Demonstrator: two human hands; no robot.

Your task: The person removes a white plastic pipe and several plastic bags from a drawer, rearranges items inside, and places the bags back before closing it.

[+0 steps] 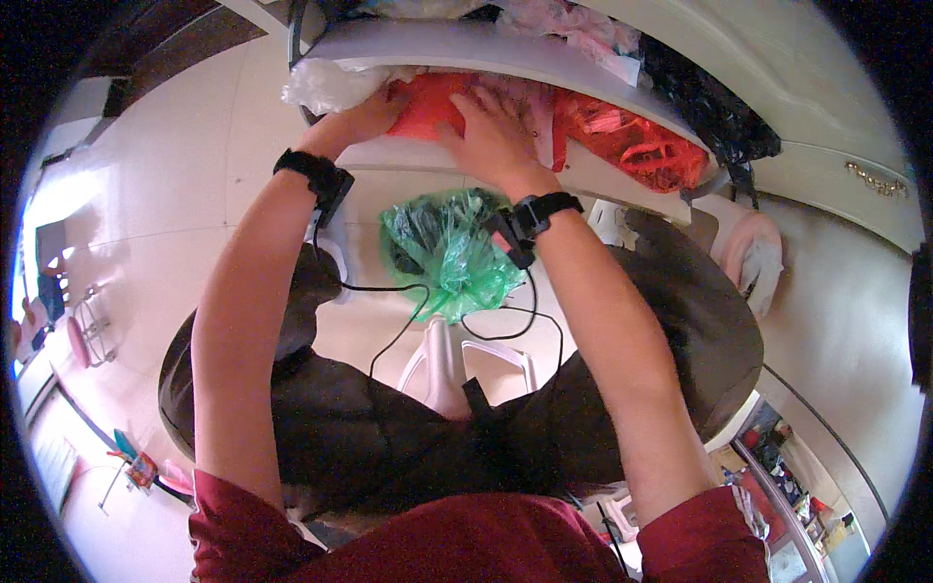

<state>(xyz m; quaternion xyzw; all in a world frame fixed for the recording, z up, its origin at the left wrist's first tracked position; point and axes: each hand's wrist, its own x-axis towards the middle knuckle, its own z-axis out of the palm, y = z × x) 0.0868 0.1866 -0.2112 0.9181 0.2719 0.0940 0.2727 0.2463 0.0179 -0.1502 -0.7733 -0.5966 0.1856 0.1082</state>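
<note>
A flat red plastic bag lies along the near edge of a pale shelf or open drawer in front of me. My left hand is at the bag's left edge, its fingers curled on the plastic and partly hidden. Fingers spread, my right hand rests over the bag's right part. Beside my left hand is a bunched clear plastic bag. To the right of my right hand, crumpled red plastic bags fill the same shelf. Each wrist wears a black strap with a small cabled device.
Between my knees, a green plastic bag with dark contents sits on the floor. Above the red bags runs a pale panel, with pink and black plastic bags behind it. A pale stool is under me. Black cables hang loosely from the wrist devices.
</note>
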